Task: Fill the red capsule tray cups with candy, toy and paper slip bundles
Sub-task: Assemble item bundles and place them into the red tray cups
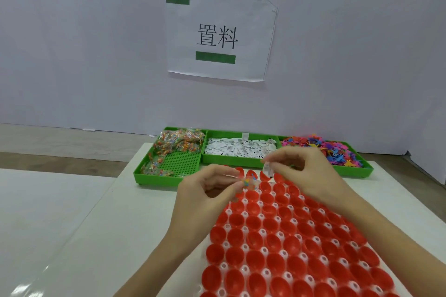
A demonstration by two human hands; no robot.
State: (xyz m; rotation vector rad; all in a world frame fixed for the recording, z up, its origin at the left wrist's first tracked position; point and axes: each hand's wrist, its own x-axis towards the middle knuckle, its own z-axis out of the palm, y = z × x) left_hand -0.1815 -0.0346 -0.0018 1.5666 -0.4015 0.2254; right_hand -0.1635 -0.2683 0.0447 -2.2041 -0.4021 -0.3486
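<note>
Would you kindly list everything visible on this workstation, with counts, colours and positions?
Capsule tray: one, white with many red cups, too many to count, near centre-right of the table.
Candy bin: one, green, far left of three; clear packets of coloured candy, partly emptied.
Slip bin: one, green, middle; white printed paper slips.
Toy bin: one, green, far right; pink, blue, orange and yellow plastic toys.
Sign: one, white sheet with black characters and two green blocks, on the wall.
Table: white, glossy.
Candy packet: one, clear with coloured pieces, in the left fingers.
Paper slip: one, white, in the right fingers.
Left hand: pinches the candy packet above the tray's far end.
Right hand: pinches the paper slip.
</note>
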